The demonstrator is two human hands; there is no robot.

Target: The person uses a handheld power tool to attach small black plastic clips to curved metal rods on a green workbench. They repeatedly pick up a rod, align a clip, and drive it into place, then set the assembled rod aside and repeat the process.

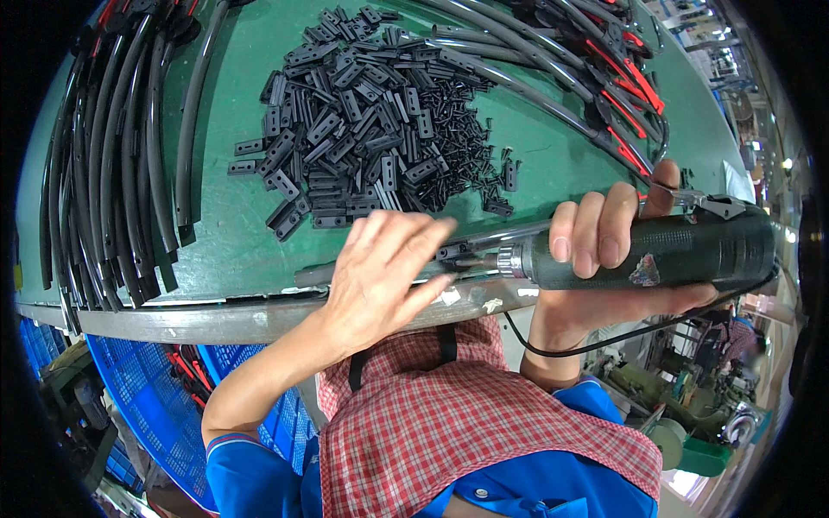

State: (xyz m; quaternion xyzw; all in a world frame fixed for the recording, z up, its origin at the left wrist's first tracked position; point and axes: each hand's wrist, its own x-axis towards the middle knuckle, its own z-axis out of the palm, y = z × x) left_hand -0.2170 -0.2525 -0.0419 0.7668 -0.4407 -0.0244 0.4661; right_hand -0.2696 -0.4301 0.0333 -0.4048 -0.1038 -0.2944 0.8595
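I view the work at the centre of the frame, along the near edge of the green table. The right hand, right of centre, is wrapped around a dark green power driver, fingers over the top of the barrel and palm beneath. The driver lies nearly level; its metal nose points left, toward the left hand. I see the left thumb and forefinger apart at their tips, near the driver bit; I cannot tell whether the remaining fingers pinch anything. A grey tube runs beneath the left hand. At upper centre I identify a pile of black slotted blocks, with black screws adjoining its right side. Curved dark tubes lie at upper left; tubes with red parts occupy upper right.
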